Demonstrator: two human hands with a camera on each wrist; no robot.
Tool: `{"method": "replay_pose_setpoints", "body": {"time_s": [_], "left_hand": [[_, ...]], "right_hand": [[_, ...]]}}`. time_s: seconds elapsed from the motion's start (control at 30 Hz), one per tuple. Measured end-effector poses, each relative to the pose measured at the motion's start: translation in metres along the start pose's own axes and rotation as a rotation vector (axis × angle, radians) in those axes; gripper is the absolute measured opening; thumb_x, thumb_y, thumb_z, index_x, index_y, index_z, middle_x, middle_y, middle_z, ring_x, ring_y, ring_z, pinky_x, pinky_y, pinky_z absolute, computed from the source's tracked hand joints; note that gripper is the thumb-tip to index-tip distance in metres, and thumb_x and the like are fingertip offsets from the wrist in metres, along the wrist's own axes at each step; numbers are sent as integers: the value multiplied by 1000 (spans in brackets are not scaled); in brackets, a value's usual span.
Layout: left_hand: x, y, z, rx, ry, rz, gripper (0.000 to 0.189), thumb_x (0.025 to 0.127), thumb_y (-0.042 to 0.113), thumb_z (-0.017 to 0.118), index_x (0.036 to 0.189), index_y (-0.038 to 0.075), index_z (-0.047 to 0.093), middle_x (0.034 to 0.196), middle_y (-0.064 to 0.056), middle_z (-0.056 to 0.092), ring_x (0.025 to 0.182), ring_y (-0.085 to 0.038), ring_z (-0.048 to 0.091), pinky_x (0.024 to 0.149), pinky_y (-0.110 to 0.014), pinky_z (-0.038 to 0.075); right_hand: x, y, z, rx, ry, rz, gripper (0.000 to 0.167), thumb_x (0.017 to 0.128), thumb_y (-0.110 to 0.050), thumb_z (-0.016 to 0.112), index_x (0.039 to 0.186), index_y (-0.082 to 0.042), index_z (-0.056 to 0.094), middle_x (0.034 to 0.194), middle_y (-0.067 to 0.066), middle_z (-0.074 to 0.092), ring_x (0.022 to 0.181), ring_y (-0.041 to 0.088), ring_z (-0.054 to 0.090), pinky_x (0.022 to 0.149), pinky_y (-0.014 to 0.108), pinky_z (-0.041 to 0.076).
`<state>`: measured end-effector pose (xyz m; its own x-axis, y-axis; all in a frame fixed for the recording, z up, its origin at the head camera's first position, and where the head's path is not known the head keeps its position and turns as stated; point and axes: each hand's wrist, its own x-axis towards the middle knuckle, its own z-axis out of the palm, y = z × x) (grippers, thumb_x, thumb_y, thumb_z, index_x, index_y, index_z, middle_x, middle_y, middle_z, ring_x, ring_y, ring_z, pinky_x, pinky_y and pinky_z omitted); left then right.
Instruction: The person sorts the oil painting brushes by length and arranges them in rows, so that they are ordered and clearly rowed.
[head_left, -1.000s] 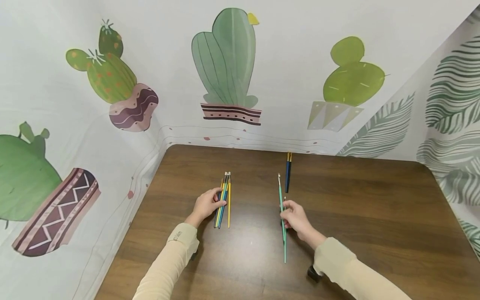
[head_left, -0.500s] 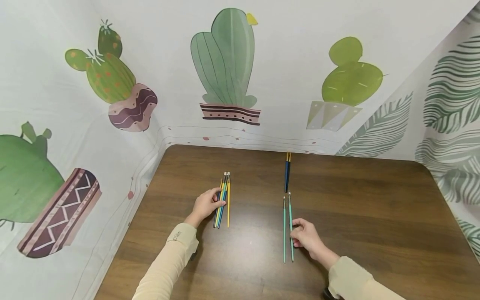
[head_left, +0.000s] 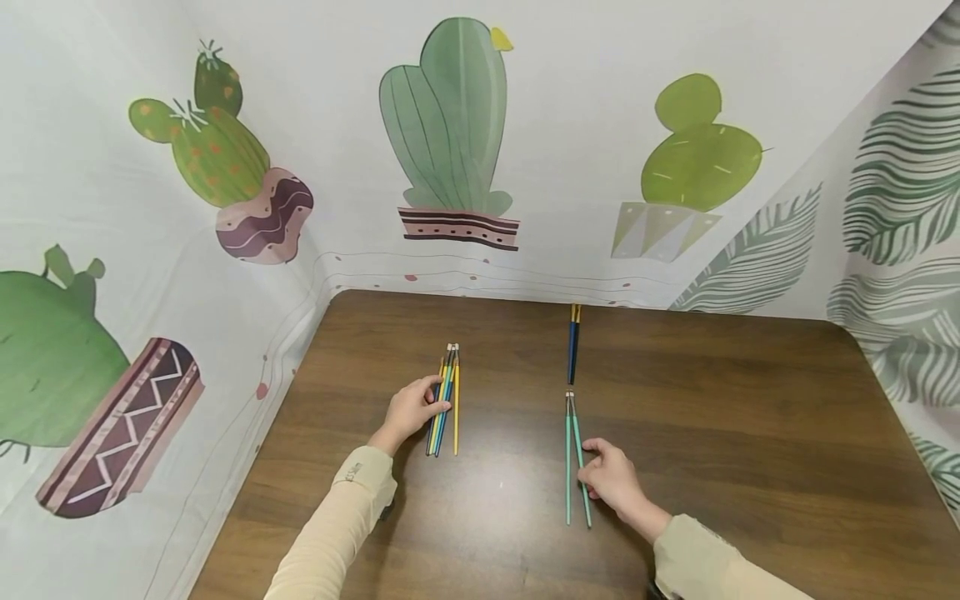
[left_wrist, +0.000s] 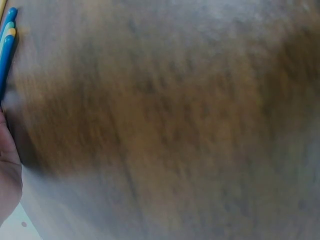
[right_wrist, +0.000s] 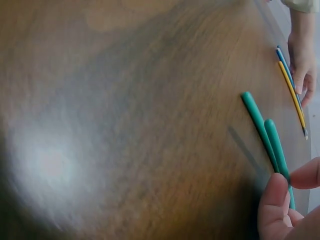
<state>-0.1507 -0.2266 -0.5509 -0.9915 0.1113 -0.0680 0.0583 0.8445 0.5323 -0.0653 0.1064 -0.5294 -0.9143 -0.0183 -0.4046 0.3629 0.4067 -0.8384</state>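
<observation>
My left hand grips a bundle of thin paintbrushes with blue, yellow and green handles, bristles pointing to the far side. Right beside the bundle lies a yellow paintbrush. On the right, my right hand pinches a green paintbrush between thumb and finger, low on its handle. Its bristle end meets that of a second green paintbrush, and the handles spread apart toward me. In the right wrist view, the thumb presses the held handle; the left wrist view catches only handle ends.
Beyond the green pair, a blue paintbrush and a black paintbrush lie side by side near the back edge. The brown wooden table meets a white cloth wall printed with cacti and leaves.
My right hand has brought its green paintbrush from over the second one to its right side, then tipped the bristle end left against it. The left hand stays put.
</observation>
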Motion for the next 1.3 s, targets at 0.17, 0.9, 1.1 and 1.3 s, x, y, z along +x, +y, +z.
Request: {"method": "replay_pose_setpoints", "body": {"time_s": [0.17,0.9,1.1,1.3], "left_hand": [[0,-1,0,-8,2,7,49,76,34,68,118,15,53,70,4,47,59,-10,41,57,-24,33],[-2,-2,-2,-61,52,97,51,76,44,64,114,12,55,69,2,47,58,-11,41,53,-25,31],[-1,1,-3,-23,31,47,49,75,34,69,116,13,54,69,3,48,59,-11,43,57,-25,33],[1,1,-1,11,5,6,49,75,35,68,117,14,54,70,3,47,60,-10,42,57,-24,33]], "right_hand": [[4,0,-1,-102,32,-54,45,65,8,57,110,4,51,59,2,56,45,11,49,44,24,43],[2,-1,-1,-423,55,-209,53,64,3,65,114,2,50,60,-1,52,52,9,46,48,24,37],[1,0,1,-437,71,-234,53,62,2,65,114,4,52,60,-3,52,52,8,46,50,24,38],[-3,1,5,-343,37,-202,54,65,7,59,118,7,49,57,-1,52,45,8,49,44,22,40]]}}
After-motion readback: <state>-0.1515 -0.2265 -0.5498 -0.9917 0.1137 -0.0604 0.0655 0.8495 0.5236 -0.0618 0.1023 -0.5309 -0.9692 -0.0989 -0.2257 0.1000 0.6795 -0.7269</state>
